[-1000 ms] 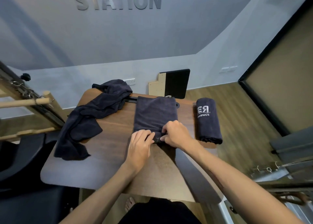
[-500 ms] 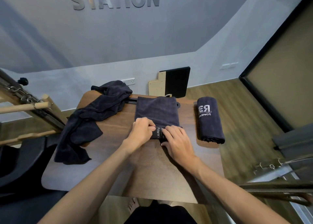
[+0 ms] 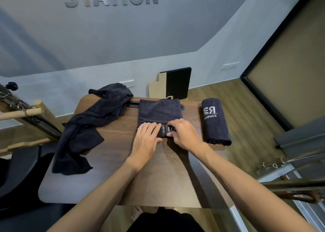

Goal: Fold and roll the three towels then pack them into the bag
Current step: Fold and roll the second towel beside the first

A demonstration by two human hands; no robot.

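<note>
A dark folded towel [image 3: 159, 111] lies lengthwise in the middle of the brown table [image 3: 112, 161]. Its near end is curled into a roll showing white lettering. My left hand [image 3: 146, 139] and my right hand [image 3: 183, 134] both press on that roll, fingers curled over it. A finished rolled towel [image 3: 215, 122] with a white logo lies at the table's right edge. A third dark towel [image 3: 88, 126] sprawls unfolded over the table's left side and hangs off the edge. No bag is clearly visible.
A black and plywood board [image 3: 173, 84] leans on the wall behind the table. Wooden bars and a dark frame [image 3: 26, 112] stand at the left. Metal equipment with hooks [image 3: 290, 165] sits low at the right. A black seat [image 3: 21, 170] is at lower left.
Both hands have rolled the towel's near end farther away from me; the roll is thicker and white lettering now shows between the hands.
</note>
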